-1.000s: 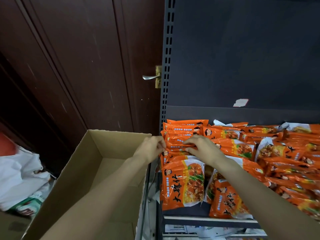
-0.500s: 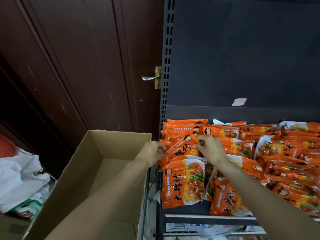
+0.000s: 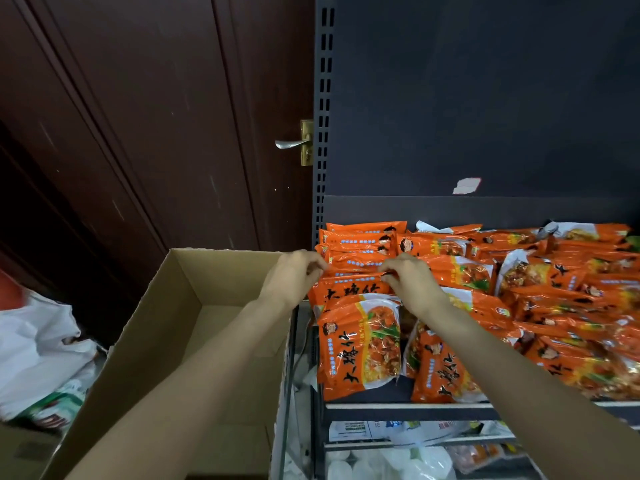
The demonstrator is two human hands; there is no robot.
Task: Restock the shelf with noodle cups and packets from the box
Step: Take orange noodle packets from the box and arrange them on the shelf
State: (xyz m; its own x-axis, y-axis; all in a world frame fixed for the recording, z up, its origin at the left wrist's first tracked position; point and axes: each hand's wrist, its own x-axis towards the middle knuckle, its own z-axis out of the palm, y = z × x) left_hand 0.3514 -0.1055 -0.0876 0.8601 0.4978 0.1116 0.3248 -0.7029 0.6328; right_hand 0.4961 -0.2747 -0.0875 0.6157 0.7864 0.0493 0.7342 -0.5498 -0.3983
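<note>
- Head view, nearest: open brown cardboard box point(image 3: 180, 341) at lower left, flaps up, no goods visible inside; it stands just beside the left upright of the dark metal shelf point(image 3: 408, 407).
- Both forearms reach forward over the box corner and the shelf's front edge.
- Front of shelf: orange plastic noodle packets point(image 3: 360, 344) with black lettering stand leaning at the front lip; more lie stacked and overlapping across to the right.
- Left hand point(image 3: 294, 277): fingers curled, pinching the left end of one orange noodle packet point(image 3: 356, 271) in the left-hand stack.
- Right hand point(image 3: 410, 284): fingertips curled, pinching the same packet's right end. Packet lies roughly level among the stacked ones, on the shelf.
- Beyond: dark grey back panel point(image 3: 485, 98) with torn white label remnant point(image 3: 467, 186).
- Left of shelf: dark brown wooden door point(image 3: 156, 116) with silver lever handle point(image 3: 292, 143).
- Far left: white plastic bag point(image 3: 31, 341).
</note>
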